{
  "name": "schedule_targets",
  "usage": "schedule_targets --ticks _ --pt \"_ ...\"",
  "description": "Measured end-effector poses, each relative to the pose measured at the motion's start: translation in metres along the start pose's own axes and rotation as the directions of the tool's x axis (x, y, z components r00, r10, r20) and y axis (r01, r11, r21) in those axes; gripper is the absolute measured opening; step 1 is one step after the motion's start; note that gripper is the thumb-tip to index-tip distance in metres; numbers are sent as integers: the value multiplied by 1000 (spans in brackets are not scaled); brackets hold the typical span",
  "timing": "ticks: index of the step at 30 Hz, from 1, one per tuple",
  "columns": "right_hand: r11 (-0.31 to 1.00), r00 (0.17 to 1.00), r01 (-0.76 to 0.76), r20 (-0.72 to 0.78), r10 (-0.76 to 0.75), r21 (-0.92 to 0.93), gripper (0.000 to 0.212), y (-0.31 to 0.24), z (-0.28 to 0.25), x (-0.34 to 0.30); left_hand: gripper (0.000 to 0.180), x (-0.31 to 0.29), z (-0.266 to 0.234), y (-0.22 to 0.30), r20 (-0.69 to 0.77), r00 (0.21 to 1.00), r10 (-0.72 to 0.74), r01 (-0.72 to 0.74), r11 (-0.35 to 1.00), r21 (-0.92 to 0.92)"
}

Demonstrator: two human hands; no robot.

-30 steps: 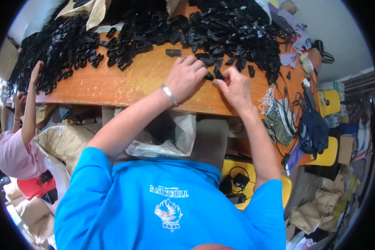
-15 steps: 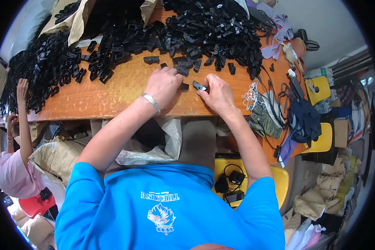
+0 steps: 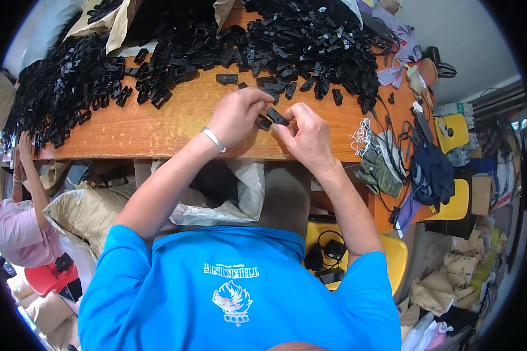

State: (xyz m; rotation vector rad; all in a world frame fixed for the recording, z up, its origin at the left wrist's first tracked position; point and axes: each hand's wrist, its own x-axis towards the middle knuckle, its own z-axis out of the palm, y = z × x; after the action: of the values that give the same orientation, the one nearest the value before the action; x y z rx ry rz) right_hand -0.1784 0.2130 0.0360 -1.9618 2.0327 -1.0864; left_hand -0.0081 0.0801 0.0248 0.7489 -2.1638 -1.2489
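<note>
My right hand point(image 3: 304, 136) pinches a small black plastic piece point(image 3: 277, 116) between thumb and fingers, above the near part of the table. My left hand point(image 3: 237, 116), with a silvery bracelet at its wrist, has its fingers curled together close by. A second black plastic piece point(image 3: 263, 122) sticks out from beneath the left fingers and looks held there, partly hidden. Several loose black pieces point(image 3: 226, 78) lie just beyond both hands, in front of a large heap of similar pieces point(image 3: 316, 41).
The orange wooden table point(image 3: 175, 137) ends just before me. An open whitish sack point(image 3: 249, 187) hangs below its edge. Cords, white netting point(image 3: 364, 136) and a camouflage cloth point(image 3: 379, 172) lie at right. A co-worker point(image 3: 23, 228) reaches into the heap at far left.
Both hands have come closer together, and the piece in my right hand has turned. My left fingers have lifted off the loose pieces. The whole view has shifted slightly.
</note>
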Motion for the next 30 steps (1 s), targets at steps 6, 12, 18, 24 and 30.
schedule_targets --ticks 6,12,18,24,30 --pt "985 986 151 -54 -156 -80 26 -13 -2 1 23 -6 -11 12 228 968 -105 165 950 -263" --pt "732 950 -310 170 261 607 26 -15 -5 1 23 -8 -3 9 113 994 12 34 919 -393" --pt "792 937 -348 170 304 502 26 0 -2 2 25 -12 0 8 -11 999 44 -45 987 -153" --pt "962 985 -161 -33 172 220 30 -5 20 -3 35 -23 -7 -17 -16 983 185 -171 935 311" --pt "998 994 -3 -108 10 61 27 -1 45 -1 33 -15 2 -30 -21 989 149 -129 913 388"
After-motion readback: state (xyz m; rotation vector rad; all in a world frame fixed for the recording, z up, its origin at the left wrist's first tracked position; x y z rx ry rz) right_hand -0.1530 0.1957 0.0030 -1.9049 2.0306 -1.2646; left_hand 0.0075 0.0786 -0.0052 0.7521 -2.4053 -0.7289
